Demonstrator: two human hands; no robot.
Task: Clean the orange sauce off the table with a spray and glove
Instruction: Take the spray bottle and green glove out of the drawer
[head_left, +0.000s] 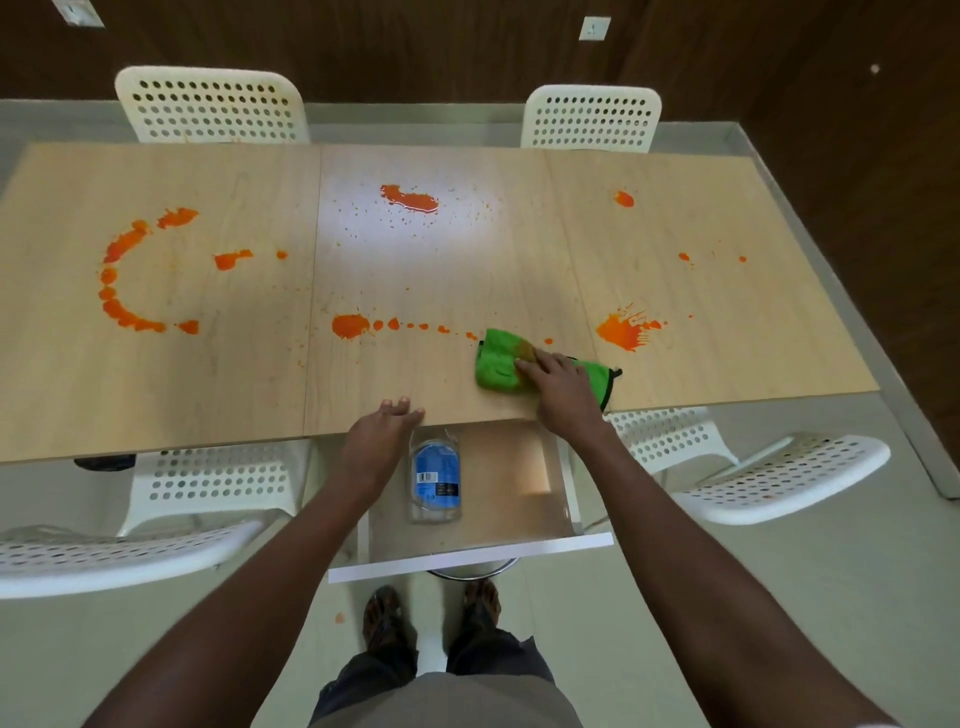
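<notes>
Orange sauce is splashed across the light wooden table: a curved arc at the left, a blot in the far middle, a dotted trail from a blob, and a splat at the right. A green cleaning glove with an orange stain lies flat near the table's front edge. My right hand rests on it with fingers spread. My left hand lies with straight fingers on the table's front edge. A clear spray bottle with a blue label lies in the pulled-out drawer below, its top hidden under the table edge.
White perforated chairs stand on the far side and on the near side. The drawer's white front juts toward my legs. A dark wood wall runs behind.
</notes>
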